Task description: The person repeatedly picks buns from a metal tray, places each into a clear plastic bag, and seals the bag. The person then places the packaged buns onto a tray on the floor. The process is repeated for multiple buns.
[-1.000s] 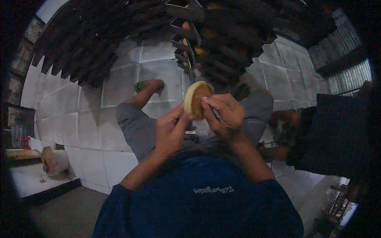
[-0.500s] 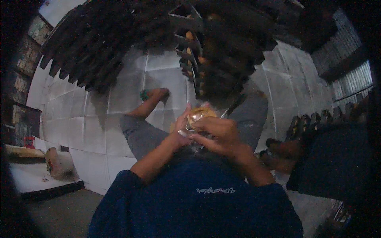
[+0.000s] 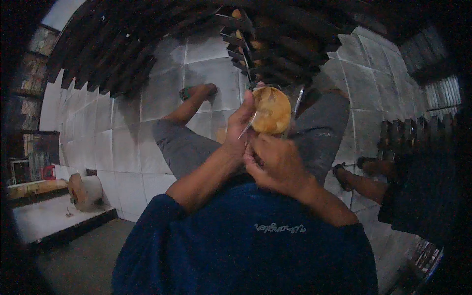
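Note:
A round golden-brown bun (image 3: 272,112) is enclosed in clear plastic wrapping (image 3: 300,98), held up in front of my body between my bent legs. My left hand (image 3: 239,120) grips its left side, thumb along the edge and the other fingers mostly hidden behind it. Just below the bun, my right hand (image 3: 276,160) is closed, with fingers and thumb pinched at the near end of the wrapping. Exactly how the plastic lies between those fingertips is too dark to make out.
Dark stacked trays (image 3: 282,61) holding several buns stand ahead, with more dark stacks (image 3: 113,59) at the far left. A large white roll (image 3: 88,191) lies on a ledge at left. Another person's leg (image 3: 361,184) is close at right. Pale tiles (image 3: 123,152) cover the floor.
The wrapped bun has risen away from my body and now shows its broad face. My right hand has moved off its top to the near end. The view has shifted slightly.

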Available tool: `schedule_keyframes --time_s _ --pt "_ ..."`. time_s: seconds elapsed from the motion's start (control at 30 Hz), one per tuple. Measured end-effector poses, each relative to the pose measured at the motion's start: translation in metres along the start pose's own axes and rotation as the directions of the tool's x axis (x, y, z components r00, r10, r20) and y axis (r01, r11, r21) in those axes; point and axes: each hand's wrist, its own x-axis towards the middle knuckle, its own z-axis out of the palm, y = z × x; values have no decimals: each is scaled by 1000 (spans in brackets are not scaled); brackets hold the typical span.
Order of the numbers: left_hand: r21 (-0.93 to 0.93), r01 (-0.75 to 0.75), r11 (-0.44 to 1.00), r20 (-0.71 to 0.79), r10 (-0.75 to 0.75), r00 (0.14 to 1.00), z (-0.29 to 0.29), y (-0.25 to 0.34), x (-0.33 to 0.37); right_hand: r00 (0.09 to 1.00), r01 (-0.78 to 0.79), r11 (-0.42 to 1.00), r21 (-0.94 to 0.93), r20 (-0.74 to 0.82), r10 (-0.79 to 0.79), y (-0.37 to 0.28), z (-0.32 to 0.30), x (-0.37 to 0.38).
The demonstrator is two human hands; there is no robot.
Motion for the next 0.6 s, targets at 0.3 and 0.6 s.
schedule_keyframes --time_s 0.3,0.6 --pt "-196 332 923 80 -322 943 50 -12 -21 968 -8 974 -226 -245 -49 14 -118 -41" --pt "816 245 524 -228 -99 969 -18 -48 45 571 -566 562 603 -206 795 118 -66 -111"
